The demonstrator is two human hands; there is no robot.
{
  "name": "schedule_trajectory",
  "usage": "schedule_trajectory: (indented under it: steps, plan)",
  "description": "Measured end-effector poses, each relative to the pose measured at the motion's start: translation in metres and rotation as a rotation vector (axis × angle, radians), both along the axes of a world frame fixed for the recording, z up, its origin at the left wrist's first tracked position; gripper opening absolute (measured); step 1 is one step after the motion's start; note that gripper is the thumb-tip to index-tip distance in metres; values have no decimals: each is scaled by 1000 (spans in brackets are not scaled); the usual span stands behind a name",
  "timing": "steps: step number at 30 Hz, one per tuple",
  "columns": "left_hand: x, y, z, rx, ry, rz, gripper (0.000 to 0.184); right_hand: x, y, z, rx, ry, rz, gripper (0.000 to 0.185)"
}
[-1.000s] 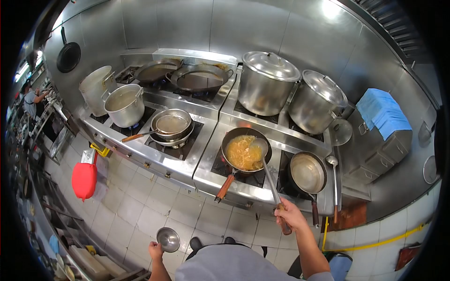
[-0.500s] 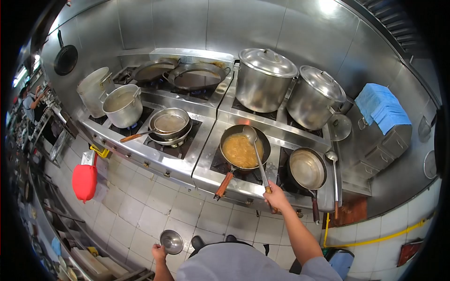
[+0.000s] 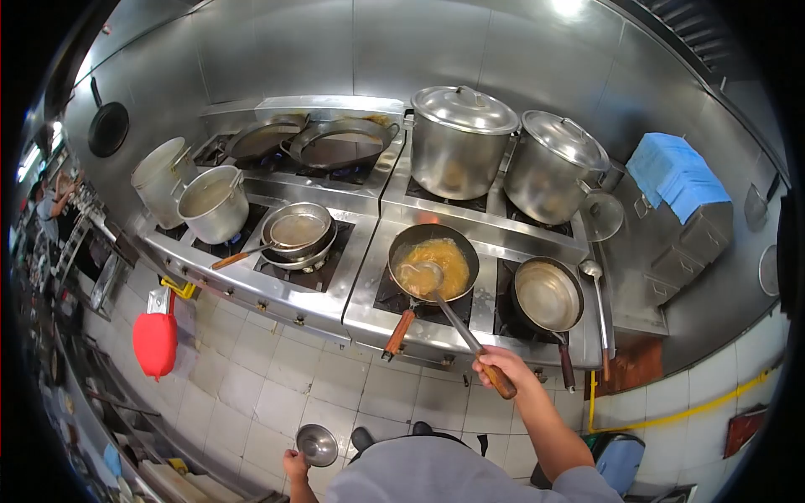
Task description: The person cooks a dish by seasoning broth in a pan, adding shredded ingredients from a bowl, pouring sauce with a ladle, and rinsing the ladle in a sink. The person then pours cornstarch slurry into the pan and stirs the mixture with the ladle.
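Observation:
My right hand point(image 3: 505, 369) is closed round the wooden handle of a long metal ladle point(image 3: 459, 322). The ladle's bowl rests at the near left side of a dark wok point(image 3: 471, 245), dipping into yellow-brown liquid food point(image 3: 449, 258). A wooden handle point(image 3: 399, 333) sticks out from the wok toward me, with no hand on it. Down low, my left hand point(image 3: 295, 464) grips the rim of a small metal bowl point(image 3: 317, 445), held out over the floor. No contents show in that bowl.
Right of the wok sits another pan point(image 3: 547, 293), with a second ladle point(image 3: 597, 310) beside it. Two lidded stockpots point(image 3: 463, 151) stand behind. On the left burners are a strainer over a pan point(image 3: 298, 228) and an open pot point(image 3: 213, 205). A red-covered object point(image 3: 155, 344) stands left.
The ladle's bowl has moved from the wok's far right side to its near left, and my right hand has come back toward me. My left hand still holds the bowl.

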State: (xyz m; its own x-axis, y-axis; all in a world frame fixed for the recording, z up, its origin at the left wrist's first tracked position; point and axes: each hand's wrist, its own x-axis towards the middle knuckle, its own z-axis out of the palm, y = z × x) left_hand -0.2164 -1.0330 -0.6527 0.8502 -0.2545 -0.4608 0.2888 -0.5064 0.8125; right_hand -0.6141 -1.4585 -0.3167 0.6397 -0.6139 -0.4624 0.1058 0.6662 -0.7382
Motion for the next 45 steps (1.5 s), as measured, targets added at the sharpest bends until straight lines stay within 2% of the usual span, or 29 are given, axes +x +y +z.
schedule_trajectory:
  steps: [2,7,10,15,17,18,20,23,24,25,27,28,29,31,32,34,40,45]
  plan:
    - [0,-3,2,15,1,-13,16,-8,7,10,-135,179,75,32]
    - [-1,-10,-2,16,27,-23,14,-22,12,13,-286,269,68,36]
    - [-2,-9,-1,-12,42,-30,14,-28,8,17,-437,481,55,59]
    - [3,-8,2,32,2,-82,14,-30,-15,-2,-583,525,3,68]
    - [6,-9,2,46,0,-67,14,-26,-22,0,-783,770,13,71]
    - [7,-9,3,42,0,-61,14,-26,-28,-6,-789,768,18,71]
    - [8,-10,7,2,17,-28,15,-24,-39,-18,-1054,1060,105,75]
    - [9,-10,12,-19,13,25,15,-19,-39,-17,-1020,1150,180,75]
    - [8,-9,12,-22,16,36,15,-19,-36,-22,-1131,1200,198,71]
    - [8,-6,13,-36,18,40,16,-20,-37,-22,-1141,1197,209,71]
    - [5,1,9,-48,26,53,16,-17,-29,-8,-657,860,239,67]
    - [3,4,7,-35,8,54,15,-16,-25,-10,-562,726,159,47]
    - [2,6,5,-23,-12,53,13,-15,-25,-5,-565,728,163,47]
    - [0,14,-3,13,-13,50,13,-13,-25,13,-223,409,127,27]
    - [-1,16,-7,50,-15,45,13,-11,-24,24,-226,410,125,27]
    - [-2,21,-14,57,-30,28,13,-6,-21,43,-82,228,32,16]
    - [-1,12,-13,13,-26,50,14,-7,-15,38,122,-18,-16,19]
    - [2,-2,-3,-21,15,92,15,1,-1,35,-111,151,45,26]
